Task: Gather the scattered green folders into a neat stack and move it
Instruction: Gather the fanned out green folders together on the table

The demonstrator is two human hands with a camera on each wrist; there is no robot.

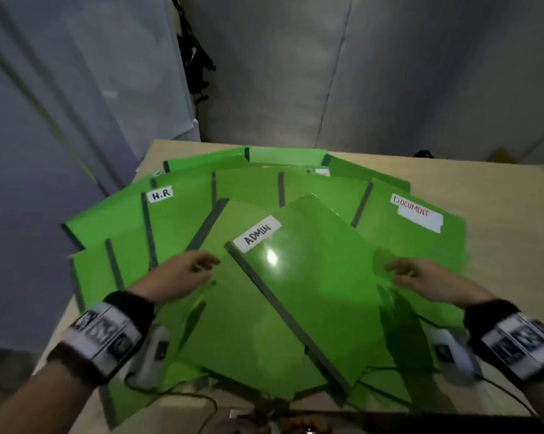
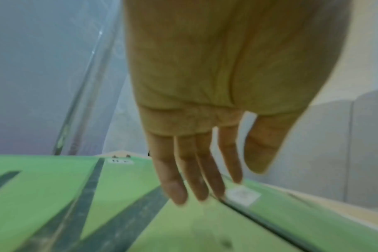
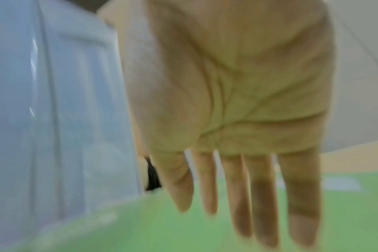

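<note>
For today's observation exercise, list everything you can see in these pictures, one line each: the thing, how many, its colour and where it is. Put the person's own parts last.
Folders: many, exact count unclear, green with dark spines, fanned and overlapping across the table.
ADMIN folder: one, green, on top of the pile, between the hands.
H.R folder: one, green, left part of the fan.
DOCUMENT folder: one, green, right part of the fan.
Table: one, light wood, under the folders.
Cables: several, black, near table edge.
Wrist cameras: two, black straps, one per wrist.
Left hand: one, fingers straight, over the folders left of ADMIN.
Right hand: one, fingers straight, at ADMIN's right edge.
</note>
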